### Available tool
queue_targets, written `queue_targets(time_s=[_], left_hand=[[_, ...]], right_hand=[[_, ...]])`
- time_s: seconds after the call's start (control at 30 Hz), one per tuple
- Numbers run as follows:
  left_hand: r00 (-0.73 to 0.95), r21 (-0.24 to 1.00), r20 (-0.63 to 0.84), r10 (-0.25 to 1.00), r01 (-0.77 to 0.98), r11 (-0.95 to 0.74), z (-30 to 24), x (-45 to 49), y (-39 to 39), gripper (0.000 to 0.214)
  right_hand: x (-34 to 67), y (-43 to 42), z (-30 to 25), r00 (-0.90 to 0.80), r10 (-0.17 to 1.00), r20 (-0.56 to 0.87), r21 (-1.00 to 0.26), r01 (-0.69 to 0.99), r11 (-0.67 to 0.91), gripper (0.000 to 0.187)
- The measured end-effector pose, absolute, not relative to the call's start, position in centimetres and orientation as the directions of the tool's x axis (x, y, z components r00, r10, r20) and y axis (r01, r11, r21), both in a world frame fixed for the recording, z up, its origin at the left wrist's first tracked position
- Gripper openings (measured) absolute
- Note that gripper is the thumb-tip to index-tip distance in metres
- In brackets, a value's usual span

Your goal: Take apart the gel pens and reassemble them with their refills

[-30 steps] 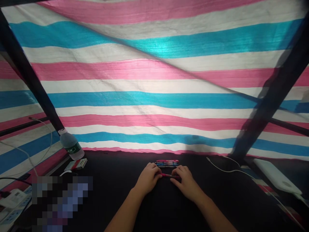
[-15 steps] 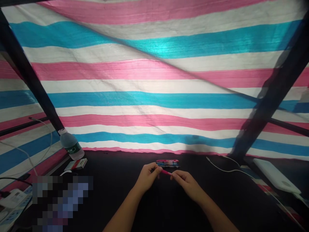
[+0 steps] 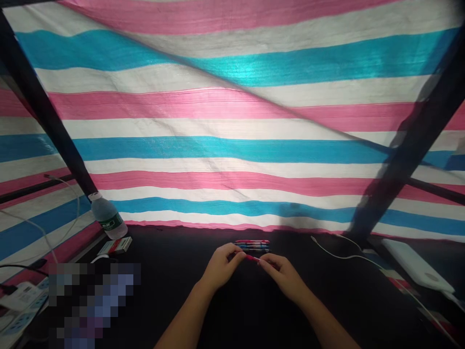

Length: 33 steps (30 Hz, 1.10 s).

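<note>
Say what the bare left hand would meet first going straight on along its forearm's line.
Likely the row of slim red, blue and dark plastic-looking pens just beyond the left hand, though depth there is unclear.

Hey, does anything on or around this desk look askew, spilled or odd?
The striped sheet has a long fold slanting down rightward across its fairly level stripes. I see no spill; the row of pens looks tidy.

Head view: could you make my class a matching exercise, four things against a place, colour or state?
1. Bottle
2. Single pink pen
3. Hanging sheet
4. Row of pens

A. held between left hand and right hand
B. striped pink, blue and white
C. lying just beyond the hands
D. at left, with green label

Pairs: 1-D, 2-A, 3-B, 4-C
</note>
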<state>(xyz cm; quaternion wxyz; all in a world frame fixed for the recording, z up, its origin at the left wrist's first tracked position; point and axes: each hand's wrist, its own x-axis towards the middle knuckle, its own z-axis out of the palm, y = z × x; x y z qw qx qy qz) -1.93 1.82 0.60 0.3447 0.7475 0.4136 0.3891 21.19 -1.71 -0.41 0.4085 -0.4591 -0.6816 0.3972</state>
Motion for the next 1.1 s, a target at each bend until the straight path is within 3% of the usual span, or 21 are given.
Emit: queue_targets(time_s=[0.1,0.2,0.3,0.4,0.47,0.57,0.67,0.77,0.87,0.93,1.1], left_hand=[[0.328,0.868,0.325,0.887,0.268,-0.418,0.6,-1.7,1.8,0.036],[0.338,0.855,0.278,0.899,0.341,-0.392,0.6,-1.7,1.8,0.025],[0.344,0.83,0.245,0.907,0.409,-0.379,0.7,-1.8,1.8,0.043],[0.327,0.848,0.281,0.902,0.355,-0.393,0.9,-1.8,1.6,0.027],[0.352,0.847,0.302,0.886,0.327,-0.419,0.9,-1.7,1.6,0.034],[0.406,0.819,0.27,0.873,0.381,-0.43,0.9,-1.7,1.6,0.02],[0.41,0.793,0.218,0.886,0.455,-0.405,0.9,-1.8,1.6,0.044],[0.394,0.741,0.292,0.872,0.483,-0.467,1.0,-1.9,1.4,0.026],[0.442,0.661,0.359,0.822,0.502,-0.558,1.3,-1.9,1.2,0.03],[0.493,0.6,0.365,0.79,0.525,-0.604,1.5,-1.9,1.0,0.014],[0.538,0.479,0.384,0.75,0.579,-0.66,1.6,-1.9,0.8,0.019]], right_hand=[[21.2,-1.7,-0.5,-0.245,0.95,0.193,-0.912,0.313,0.266,0.033],[21.2,-1.6,-0.6,-0.252,0.949,0.192,-0.91,0.315,0.268,0.032],[21.1,-1.6,-0.6,-0.256,0.949,0.184,-0.909,0.323,0.264,0.032],[21.0,-1.7,-0.6,-0.252,0.95,0.184,-0.896,0.354,0.267,0.032],[21.0,-1.7,-0.6,-0.253,0.95,0.182,-0.892,0.364,0.267,0.032],[21.0,-1.7,-0.5,-0.256,0.949,0.183,-0.892,0.362,0.27,0.03],[21.0,-1.7,-0.5,-0.249,0.95,0.19,-0.893,0.357,0.273,0.03],[20.9,-1.8,-0.4,-0.248,0.95,0.189,-0.891,0.363,0.272,0.031],[20.9,-1.8,-0.4,-0.255,0.949,0.185,-0.888,0.37,0.272,0.031],[20.9,-1.8,-0.5,-0.254,0.949,0.187,-0.889,0.367,0.273,0.03],[21.0,-1.7,-0.7,-0.237,0.954,0.185,-0.89,0.371,0.264,0.031]])
